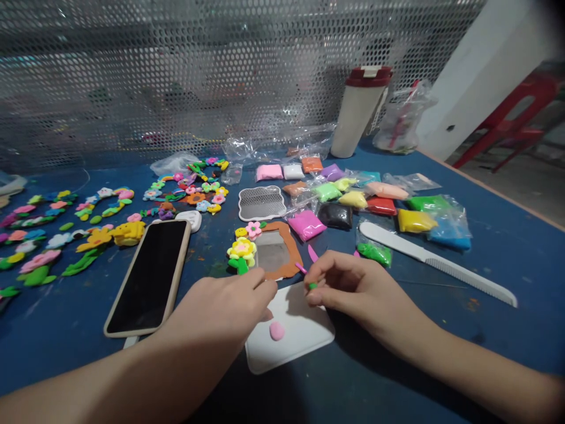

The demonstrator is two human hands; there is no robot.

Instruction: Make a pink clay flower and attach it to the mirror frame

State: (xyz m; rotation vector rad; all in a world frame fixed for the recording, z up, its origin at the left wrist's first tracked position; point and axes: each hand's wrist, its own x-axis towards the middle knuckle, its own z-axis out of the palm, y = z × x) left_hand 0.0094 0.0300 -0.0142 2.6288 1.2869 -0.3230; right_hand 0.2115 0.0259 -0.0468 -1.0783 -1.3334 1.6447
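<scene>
My right hand (353, 285) pinches a small bit of green clay (313, 286) between thumb and forefinger, above the white board (304, 344). My left hand (236, 303) is closed with its fingers bent down over the board's left part; whatever its fingertips hold or touch is hidden. A flattened pink clay ball (276, 331) lies on the board between the hands. Just beyond stands a small mirror (271, 253) lying flat, edged with brown clay (291, 250). A yellow clay flower (242, 250) and a pink flower (253, 229) sit on its left side.
A phone (150, 277) lies left of my left hand, with clay-decorated pieces (95, 238) further left. Bagged clay (335, 216), a white comb-ended tool (424, 254) and a tumbler (359, 115) are to the right. A perforated metal panel (176, 76) rises behind.
</scene>
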